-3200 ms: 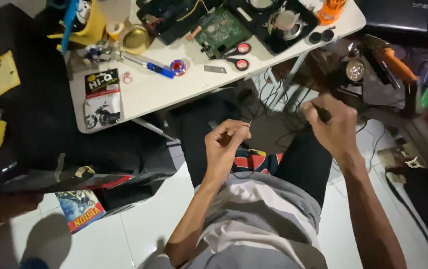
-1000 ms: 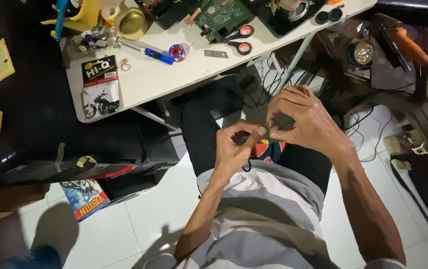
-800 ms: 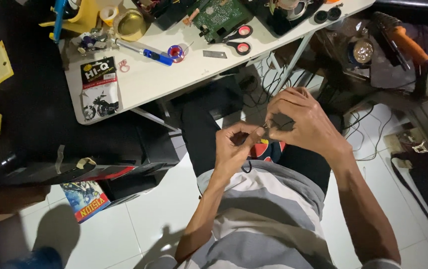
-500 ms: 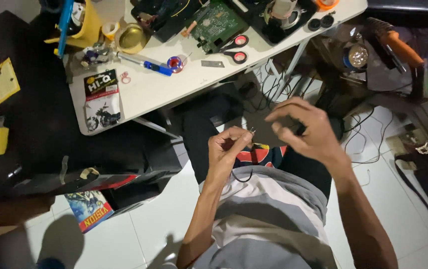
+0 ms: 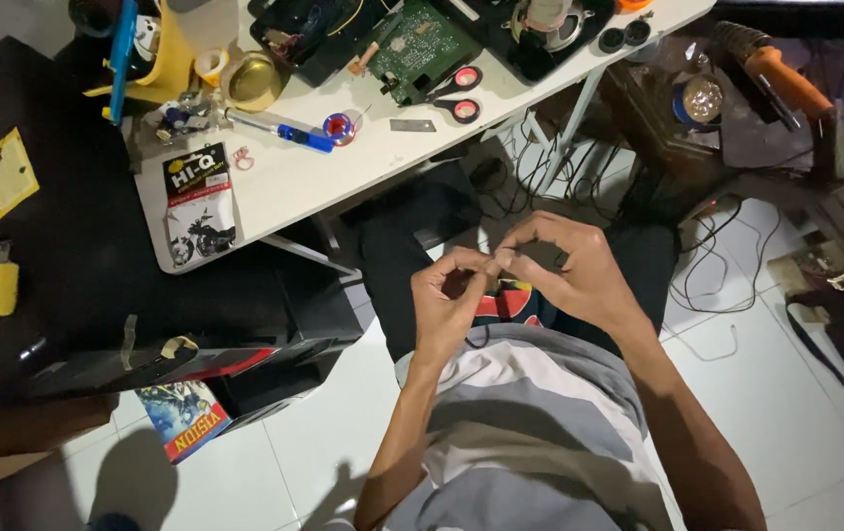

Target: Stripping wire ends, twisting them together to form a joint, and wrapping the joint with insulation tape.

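I sit with both hands raised over my lap, below the edge of the white table (image 5: 284,182). My left hand (image 5: 449,307) and my right hand (image 5: 567,270) meet at the fingertips, pinching one small piece between them. It looks like a thin dark wire (image 5: 482,336), with a loop hanging under my left hand; the pinched end is too small to make out. My grey and white shirt (image 5: 530,423) fills the lower middle of the view.
The table holds a green circuit board (image 5: 424,41), red-handled scissors (image 5: 456,93), a blue-handled tool (image 5: 289,131), a small spool (image 5: 340,126), a printed packet (image 5: 196,202) and a yellow roll (image 5: 251,79). An orange tool (image 5: 785,77) lies at the right. Cables (image 5: 712,280) trail over the tiled floor.
My hands were apart a few seconds ago and came together in front of me. In the last half second the fingertips closed up tight over the small piece.
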